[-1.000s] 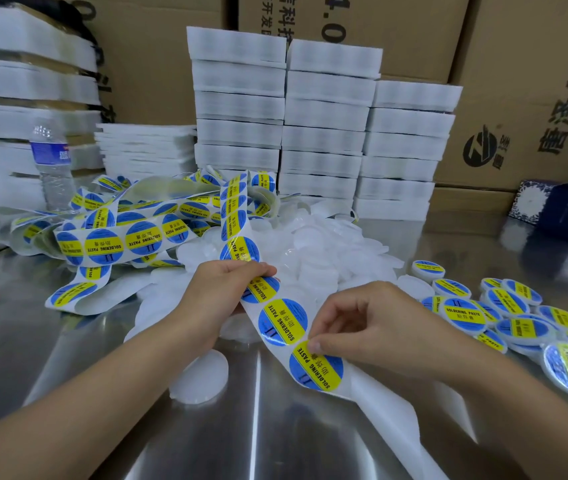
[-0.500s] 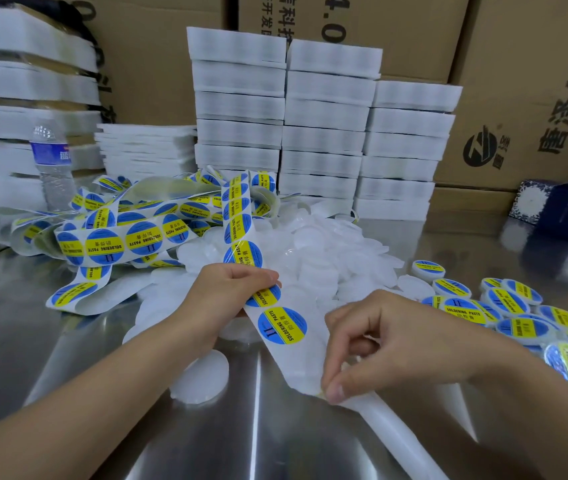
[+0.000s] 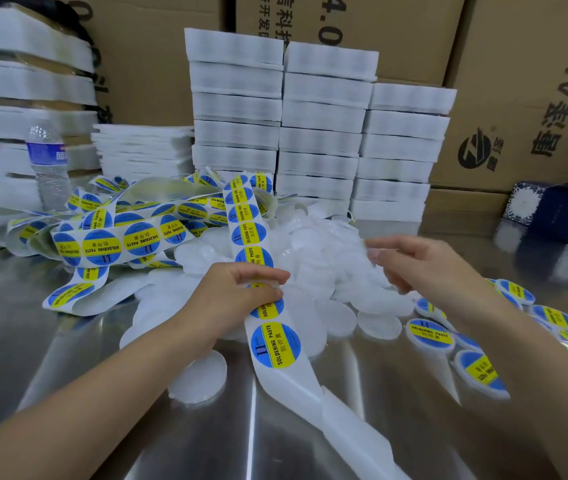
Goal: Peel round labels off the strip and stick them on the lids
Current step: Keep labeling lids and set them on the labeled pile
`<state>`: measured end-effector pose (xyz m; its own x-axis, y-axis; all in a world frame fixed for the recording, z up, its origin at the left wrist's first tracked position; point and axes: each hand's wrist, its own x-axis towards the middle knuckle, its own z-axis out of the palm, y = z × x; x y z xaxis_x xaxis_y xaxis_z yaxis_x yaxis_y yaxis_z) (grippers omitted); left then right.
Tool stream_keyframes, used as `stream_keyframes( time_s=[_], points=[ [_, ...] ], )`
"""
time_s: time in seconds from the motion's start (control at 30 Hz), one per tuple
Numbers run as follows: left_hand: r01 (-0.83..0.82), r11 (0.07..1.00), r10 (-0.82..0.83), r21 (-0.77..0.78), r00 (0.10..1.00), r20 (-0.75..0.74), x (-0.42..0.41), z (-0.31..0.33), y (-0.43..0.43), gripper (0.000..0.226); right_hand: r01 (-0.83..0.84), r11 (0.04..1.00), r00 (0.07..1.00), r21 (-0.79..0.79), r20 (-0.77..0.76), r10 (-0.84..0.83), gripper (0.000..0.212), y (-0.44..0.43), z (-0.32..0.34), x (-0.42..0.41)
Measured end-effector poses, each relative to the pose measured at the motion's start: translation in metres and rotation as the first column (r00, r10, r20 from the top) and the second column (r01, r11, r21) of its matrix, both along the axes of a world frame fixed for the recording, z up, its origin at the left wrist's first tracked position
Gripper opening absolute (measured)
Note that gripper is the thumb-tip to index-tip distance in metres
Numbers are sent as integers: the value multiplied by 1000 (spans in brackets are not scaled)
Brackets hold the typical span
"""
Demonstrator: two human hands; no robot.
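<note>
Two hands meet at the heap of translucent white round lids (image 3: 324,244): the left hand (image 3: 241,292) pinches the white strip of round blue-and-yellow labels (image 3: 275,346) at its 6 o'clock. The right hand (image 3: 421,265) hovers at 3 o'clock, grip loosely spread.

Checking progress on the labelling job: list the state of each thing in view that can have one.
left hand, grips the label strip.
right hand, over the plain lids, blurred; hold unclear.
label strip, labels on above and just below the left hand, bare backing nearer the camera.
plain lids, heaped, unlabelled.
labelled lids, labels on, lying at the right.
water bottle, upright.
</note>
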<state>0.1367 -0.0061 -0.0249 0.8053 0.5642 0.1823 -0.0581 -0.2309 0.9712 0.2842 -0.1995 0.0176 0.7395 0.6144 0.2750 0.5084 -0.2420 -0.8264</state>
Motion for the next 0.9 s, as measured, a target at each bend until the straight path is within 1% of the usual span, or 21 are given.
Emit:
stream_keyframes(
  time_s=[0.03, 0.07, 0.13, 0.2, 0.23, 0.3, 0.37, 0.43, 0.53, 0.57, 0.67, 0.73, 0.8, 0.9],
  points=[
    [11, 1000, -11, 12, 1000, 1, 0, 0, -1, 31, 72, 996, 996, -44, 53, -70, 26, 1, -2, 3],
    [21, 1000, -21, 16, 1000, 4, 0, 0, -2, 31, 106, 989, 991, -102, 95, -97, 36, 1, -4, 6],
    [32, 999, -32, 15, 999, 7, 0, 1, -4, 31, 129, 955, 982, -266, 171, -85, 59, 1, -9, 10],
    [33, 999, -33, 21, 999, 10, -1, 3, -6, 34, 180, 893, 962, -412, 265, -71, 76, 0, -14, 13],
    [32, 999, -32, 26, 999, 14, -1, 3, -6, 36, 199, 874, 953, -443, 296, -67, 81, 1, -17, 13],
    [27, 999, -28, 39, 1000, 11, -2, 4, -6, 41, 197, 867, 951, -457, 304, -56, 88, 3, -22, 13],
    [20, 998, -20, 66, 1000, -3, -2, 3, -7, 44, 213, 848, 942, -485, 331, -48, 91, 7, -27, 13],
    [5, 997, -7, 75, 1000, 22, -1, 1, -6, 41, 246, 821, 929, -515, 366, -50, 93, 9, -32, 13],
    [-8, 999, 10, -34, 998, 59, 0, 3, -4, 23, 255, 825, 931, -504, 358, -69, 91, 11, -35, 14],
    [-19, 999, 20, -28, 999, 44, 0, 4, -4, 23, 257, 832, 929, -492, 362, -73, 90, 11, -35, 15],
    [-35, 998, 35, 47, 999, 2, 1, 1, -2, 38, 243, 856, 933, -457, 353, -76, 90, 11, -35, 16],
    [-17, 998, 18, 58, 1000, -17, 2, -1, -4, 41, 246, 861, 924, -445, 377, -69, 90, 10, -34, 15],
    [-1, 998, 3, 55, 1000, -30, 2, -2, -5, 35, 232, 887, 915, -400, 399, -59, 92, 11, -32, 12],
    [1, 1000, 0, 29, 1000, -29, 3, -2, -4, 21, 157, 936, 914, -315, 405, -17, 94, 12, -29, 4]
  ],
)
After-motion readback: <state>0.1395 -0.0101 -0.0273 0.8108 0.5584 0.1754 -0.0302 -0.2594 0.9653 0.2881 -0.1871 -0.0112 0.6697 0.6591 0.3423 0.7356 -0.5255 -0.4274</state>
